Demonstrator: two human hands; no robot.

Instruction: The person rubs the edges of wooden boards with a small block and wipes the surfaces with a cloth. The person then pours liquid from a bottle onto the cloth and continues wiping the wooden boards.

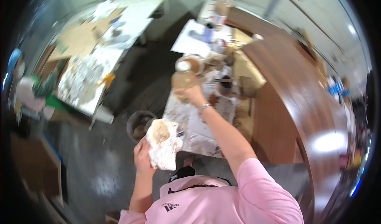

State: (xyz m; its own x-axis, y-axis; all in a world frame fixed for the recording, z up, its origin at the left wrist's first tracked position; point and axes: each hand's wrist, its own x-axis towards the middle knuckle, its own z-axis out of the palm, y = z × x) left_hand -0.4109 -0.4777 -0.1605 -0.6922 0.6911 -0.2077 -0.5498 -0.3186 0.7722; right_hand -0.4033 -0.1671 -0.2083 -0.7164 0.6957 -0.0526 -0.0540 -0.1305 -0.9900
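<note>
Gripping: left hand (143, 154) bunched on stained rag (163, 142), soft, light.
Right hand (190, 94): pinching stiff brown pad (183, 80) by its lower edge.

At the upper left of the frame we see a long white worktable (119, 29) strewn with flat brown cardboard sheets (81, 35) and blurred clutter. At the far left edge a person in a green and white top (33, 91) stands beside it. Below the table's near corner, at the centre of the frame, sits a round dark bucket (137, 123) on the grey floor (99, 172). Along the right side a curved, glossy brown wooden counter (301, 101) sweeps downward.
</note>
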